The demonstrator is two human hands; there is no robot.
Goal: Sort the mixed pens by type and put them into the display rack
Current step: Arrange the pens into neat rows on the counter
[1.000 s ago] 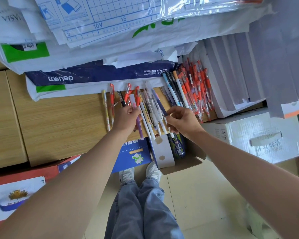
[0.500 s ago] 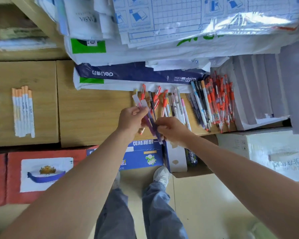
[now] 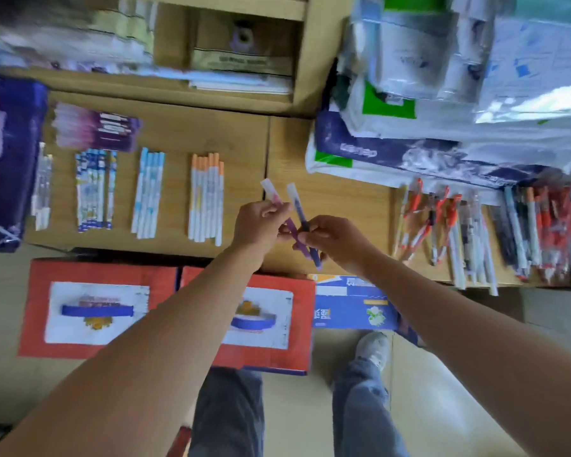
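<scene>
My left hand point(image 3: 261, 225) and my right hand point(image 3: 335, 240) hold two purple pens with clear caps above the wooden shelf point(image 3: 327, 199). The left hand pinches one purple pen point(image 3: 272, 192); the right hand grips the other purple pen point(image 3: 299, 209). The two cross between my hands. A mixed heap of pens point(image 3: 482, 232), many orange-red, lies at the right. Sorted groups lie at the left: orange-capped pens point(image 3: 206, 199), light blue pens point(image 3: 149, 196), blue patterned pens point(image 3: 94, 189) and purple-pink pens point(image 3: 93, 130).
Stacked paper packs point(image 3: 442, 110) in plastic wrap sit behind the heap. Red cartons point(image 3: 96, 308) and a blue box point(image 3: 353, 305) stand on the floor under the shelf edge. An upper shelf point(image 3: 238, 51) holds booklets. My legs and a shoe point(image 3: 373, 351) are below.
My view has swung left, bringing the sorted groups into sight. Both hands lifted the two purple pens off the heap and carried them left, over the middle of the shelf.
</scene>
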